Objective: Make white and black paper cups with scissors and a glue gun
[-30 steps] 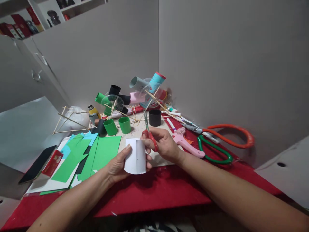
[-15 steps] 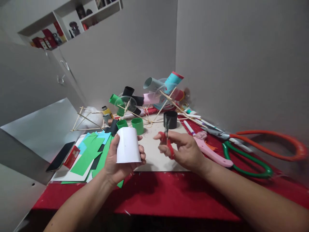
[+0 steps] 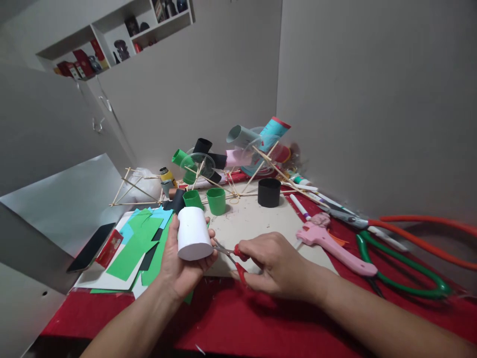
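Observation:
A white paper cup [image 3: 194,232] rests in my left hand [image 3: 179,271], its closed flat end tilted toward me and my fingers wrapped behind it. My right hand [image 3: 278,263] grips small red-handled scissors [image 3: 238,252], fingers through the loops. The blades are spread, pointing left, with their tips at the lower right edge of the cup; whether they touch the paper I cannot tell. Beyond my hands, two green paper cups [image 3: 216,201] and a black paper cup [image 3: 269,193] stand on a pale board [image 3: 242,226].
Green paper pieces [image 3: 130,248], a red box [image 3: 109,247] and a phone [image 3: 91,247] lie at left. Stick-framed wheels with paper cups [image 3: 199,166] stand behind. A pink glue gun [image 3: 339,248] and large orange-and-green-handled shears [image 3: 406,288] lie at right on the red cloth [image 3: 231,318].
My right hand has brought the scissors down and left to the white cup, turning the blades from upward to leftward. The cup has tilted, showing its flat end.

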The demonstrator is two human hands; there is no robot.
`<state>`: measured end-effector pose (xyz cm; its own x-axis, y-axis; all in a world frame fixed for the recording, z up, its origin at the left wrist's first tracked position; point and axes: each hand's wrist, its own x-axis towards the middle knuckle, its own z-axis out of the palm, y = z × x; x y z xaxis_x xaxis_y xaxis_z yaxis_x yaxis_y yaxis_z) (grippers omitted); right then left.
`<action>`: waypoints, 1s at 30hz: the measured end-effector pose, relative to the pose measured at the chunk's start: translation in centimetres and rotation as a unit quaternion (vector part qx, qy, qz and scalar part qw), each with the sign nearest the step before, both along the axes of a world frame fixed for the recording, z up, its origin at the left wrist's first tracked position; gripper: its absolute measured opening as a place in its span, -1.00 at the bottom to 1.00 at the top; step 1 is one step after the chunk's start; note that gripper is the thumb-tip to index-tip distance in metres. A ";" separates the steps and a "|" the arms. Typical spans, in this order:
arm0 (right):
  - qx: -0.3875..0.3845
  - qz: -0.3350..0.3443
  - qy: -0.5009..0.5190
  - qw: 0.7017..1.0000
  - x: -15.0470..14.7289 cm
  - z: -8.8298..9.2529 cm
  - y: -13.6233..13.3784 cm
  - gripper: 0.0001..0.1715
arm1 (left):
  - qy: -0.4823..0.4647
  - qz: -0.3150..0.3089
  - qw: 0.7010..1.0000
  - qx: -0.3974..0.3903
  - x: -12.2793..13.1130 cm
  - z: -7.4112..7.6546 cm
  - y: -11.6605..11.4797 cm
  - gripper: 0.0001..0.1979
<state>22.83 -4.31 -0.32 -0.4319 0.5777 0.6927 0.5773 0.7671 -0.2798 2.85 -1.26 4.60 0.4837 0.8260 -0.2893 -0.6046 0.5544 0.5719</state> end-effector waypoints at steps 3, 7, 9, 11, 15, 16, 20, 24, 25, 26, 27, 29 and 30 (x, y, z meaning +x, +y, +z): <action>-0.015 -0.012 -0.013 1.000 -0.1 -0.4 0.2 -0.80 | -0.011 -0.007 1.000 0.012 -0.1 0.0 -0.1 -0.41; -0.031 -0.008 -0.003 0.999 -0.3 -1.0 0.5 -0.78 | -0.007 0.008 1.000 0.018 -0.3 0.0 -0.1 -0.50; -0.032 -0.002 0.005 0.999 -0.2 -1.2 0.9 -0.75 | -0.001 0.021 1.000 0.021 -0.4 0.0 0.0 -0.53; -0.023 -0.018 0.002 1.000 -0.1 -1.3 1.3 -0.72 | 0.009 0.032 0.999 0.023 -0.5 0.0 0.1 -0.54; -0.024 -0.055 0.013 0.998 0.2 -1.4 2.0 -0.66 | 0.038 0.064 0.997 0.017 -0.4 -0.1 0.8 -0.59; -0.027 -0.061 0.017 0.998 0.3 -1.4 2.1 -0.65 | 0.042 0.071 0.996 0.015 -0.4 -0.2 1.0 -0.61; -0.031 -0.069 0.021 0.997 0.3 -1.6 2.3 -0.67 | 0.039 0.097 0.994 0.016 -0.5 -0.7 1.9 -0.65; -0.026 -0.073 0.022 0.997 0.3 -1.8 2.6 -0.71 | 0.016 0.116 0.993 0.033 -0.7 -1.4 2.4 -0.62; -0.025 -0.073 0.023 0.997 0.3 -1.9 2.6 -0.72 | 0.009 0.111 0.993 0.037 -0.8 -1.5 2.5 -0.60; -0.024 -0.072 0.023 0.997 0.4 -2.0 2.7 -0.72 | 0.008 0.109 0.993 0.039 -0.8 -1.7 2.6 -0.57; -0.023 -0.070 0.024 0.997 0.4 -2.1 2.8 -0.72 | 0.010 0.107 0.993 0.039 -0.8 -1.8 2.7 -0.56; -0.023 -0.067 0.025 0.997 0.5 -2.2 3.0 -0.72 | 0.022 0.106 0.993 0.038 -0.7 -2.1 2.8 -0.56; -0.023 -0.067 0.025 0.997 0.5 -2.2 3.0 -0.72 | 0.029 0.107 0.993 0.035 -0.7 -2.2 2.9 -0.58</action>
<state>23.31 -1.26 -2.56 -0.3139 0.6593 0.6832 0.6576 0.6700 -0.3445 2.19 1.65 2.41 0.2783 0.9275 -0.2495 -0.6691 0.3736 0.6425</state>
